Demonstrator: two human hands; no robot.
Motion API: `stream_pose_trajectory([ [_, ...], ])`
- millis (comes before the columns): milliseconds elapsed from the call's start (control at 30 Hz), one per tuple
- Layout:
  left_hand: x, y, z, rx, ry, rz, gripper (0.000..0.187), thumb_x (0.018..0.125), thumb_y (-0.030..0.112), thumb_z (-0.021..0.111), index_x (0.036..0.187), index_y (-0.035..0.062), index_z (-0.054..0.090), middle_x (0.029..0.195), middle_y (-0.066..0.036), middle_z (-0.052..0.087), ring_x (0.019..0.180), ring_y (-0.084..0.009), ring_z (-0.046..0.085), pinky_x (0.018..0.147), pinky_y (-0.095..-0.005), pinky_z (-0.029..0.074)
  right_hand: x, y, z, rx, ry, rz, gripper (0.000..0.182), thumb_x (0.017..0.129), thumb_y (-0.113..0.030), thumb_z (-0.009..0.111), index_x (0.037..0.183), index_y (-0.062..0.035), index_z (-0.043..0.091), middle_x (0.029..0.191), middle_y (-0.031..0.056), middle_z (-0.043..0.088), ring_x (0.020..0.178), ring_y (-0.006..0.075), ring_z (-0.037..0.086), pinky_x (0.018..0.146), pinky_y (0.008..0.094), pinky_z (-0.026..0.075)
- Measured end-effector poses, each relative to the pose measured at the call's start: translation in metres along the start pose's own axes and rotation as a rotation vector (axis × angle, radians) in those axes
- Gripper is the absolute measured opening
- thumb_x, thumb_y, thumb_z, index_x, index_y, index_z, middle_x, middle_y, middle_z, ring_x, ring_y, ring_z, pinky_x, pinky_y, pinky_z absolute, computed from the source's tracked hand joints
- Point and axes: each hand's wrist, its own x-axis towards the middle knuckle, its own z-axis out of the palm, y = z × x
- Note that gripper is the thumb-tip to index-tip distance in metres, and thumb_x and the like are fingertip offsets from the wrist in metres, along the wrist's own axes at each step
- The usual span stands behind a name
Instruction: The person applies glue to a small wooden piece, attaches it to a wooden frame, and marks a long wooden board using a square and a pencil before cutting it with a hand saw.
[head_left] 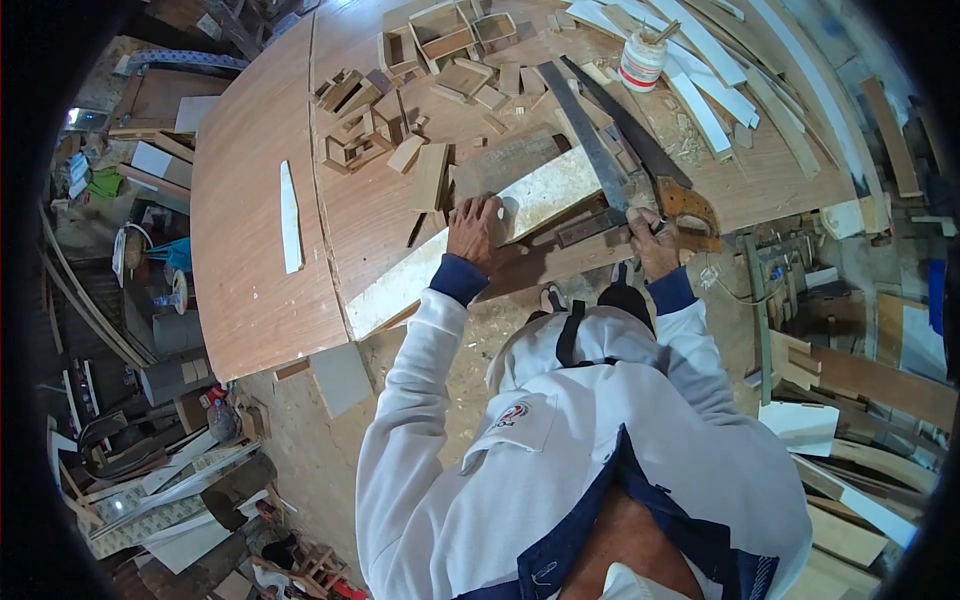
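A long pale board (400,283) lies slantwise along the bench's near edge. My left hand (474,235) presses on the board, its fingers curled over the far edge. A large metal try square (585,135) lies across the board's right end, its blade pointing away from me and its stock (590,228) on the near side. At the square's corner, my right hand (652,242) is closed on it; whether it also holds something small is not clear. Just right of that hand lies a handsaw (690,207) with a wooden handle, its dark blade stretching toward the back.
Small wooden frames (440,40) and offcuts lie on the workbench (245,220). A white tub (643,62) with sticks in it stands at the back right, beside long white strips (695,105). A thin white strip (290,218) lies left. Scrap wood crowds the floor on both sides.
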Motion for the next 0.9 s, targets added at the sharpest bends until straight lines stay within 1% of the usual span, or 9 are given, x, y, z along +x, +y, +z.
stream_pose_trajectory([
  [67,0.006,-0.002,0.004,0.041,-0.023,-0.048,0.085,0.056,0.053,0.08,0.12,0.0085,0.047,0.123,-0.013,0.049,0.118,-0.036,0.041,0.097,-0.049,0.035,-0.001,0.004,0.003,-0.007,-0.029,0.032,0.027,0.094,-0.025,0.059,0.075,-0.0053,0.064,0.064,-0.0033,0.055,0.051,0.0033,0.04,0.047,0.0207,0.029],
  [267,0.019,-0.005,0.002,0.142,-0.069,-0.055,0.086,0.06,0.058,0.076,0.125,0.0098,0.046,0.127,-0.012,0.048,0.12,-0.0337,0.04,0.098,-0.0549,0.03,0.013,0.032,0.009,-0.154,-0.004,0.015,0.026,0.093,-0.024,0.06,0.076,-0.0039,0.065,0.063,-0.0026,0.056,0.054,0.0046,0.045,0.049,0.023,0.034],
  [400,0.014,-0.008,0.002,0.206,-0.107,-0.04,0.081,0.067,0.055,0.072,0.128,0.0101,0.045,0.131,-0.012,0.046,0.121,-0.0327,0.04,0.098,-0.056,0.029,0.017,0.035,0.021,-0.093,0.003,-0.009,0.028,0.092,-0.024,0.06,0.076,-0.0024,0.065,0.061,-0.0006,0.056,0.055,0.0073,0.049,0.05,0.0255,0.038],
  [500,0.011,-0.011,0.004,0.148,-0.039,0.042,0.067,0.076,0.049,0.067,0.125,0.0071,0.048,0.128,-0.014,0.049,0.118,-0.0358,0.043,0.097,-0.0501,0.034,0.024,0.047,0.021,-0.281,-0.122,-0.024,0.025,0.092,-0.023,0.059,0.081,-0.0016,0.065,0.062,-0.0002,0.057,0.058,0.0072,0.049,0.055,0.0239,0.037],
  [567,0.011,-0.015,0.012,0.062,0.142,0.113,0.057,0.082,0.041,0.063,0.123,0.005,0.05,0.127,-0.017,0.049,0.116,-0.038,0.044,0.099,-0.0493,0.034,0.02,0.041,0.034,-0.36,-0.163,-0.026,0.03,0.091,-0.026,0.059,0.076,-0.0008,0.065,0.059,0.0034,0.057,0.054,0.0123,0.053,0.053,0.028,0.041],
  [767,0.015,-0.01,0.011,-0.091,0.097,0.075,0.057,0.085,0.042,0.062,0.125,0.0028,0.049,0.123,-0.022,0.049,0.114,-0.0411,0.045,0.101,-0.0465,0.035,0.033,0.045,0.062,-0.588,-0.211,-0.019,0.034,0.09,-0.028,0.058,0.068,-0.0029,0.062,0.06,0.006,0.06,0.055,0.0132,0.057,0.055,0.0282,0.045],
  [833,0.015,-0.004,0.006,-0.094,0.087,0.074,0.064,0.082,0.046,0.064,0.127,0.0027,0.047,0.123,-0.024,0.048,0.114,-0.0416,0.045,0.1,-0.0466,0.035,0.03,0.03,0.076,-0.575,-0.203,0.086,0.042,0.09,-0.035,0.054,0.066,-0.0015,0.062,0.061,0.0078,0.062,0.057,0.0193,0.059,0.059,0.0335,0.048],
  [867,0.015,-0.001,0.002,-0.098,0.079,0.072,0.072,0.08,0.05,0.066,0.13,0.0026,0.045,0.124,-0.025,0.047,0.114,-0.042,0.045,0.1,-0.0466,0.035,0.054,0.074,0.072,-0.657,-0.225,0.106,0.048,0.086,-0.041,0.055,0.066,0.0012,0.062,0.065,0.0106,0.065,0.069,0.028,0.063,0.07,0.0386,0.05],
  [900,0.016,0.003,-0.002,-0.097,0.077,0.073,0.072,0.08,0.05,0.066,0.13,0.0026,0.045,0.124,-0.025,0.047,0.114,-0.042,0.045,0.1,-0.0466,0.035,0.058,0.071,0.074,-0.655,-0.224,0.107,0.048,0.086,-0.041,0.055,0.066,0.0012,0.062,0.065,0.0106,0.065,0.069,0.028,0.063,0.07,0.0386,0.05],
])
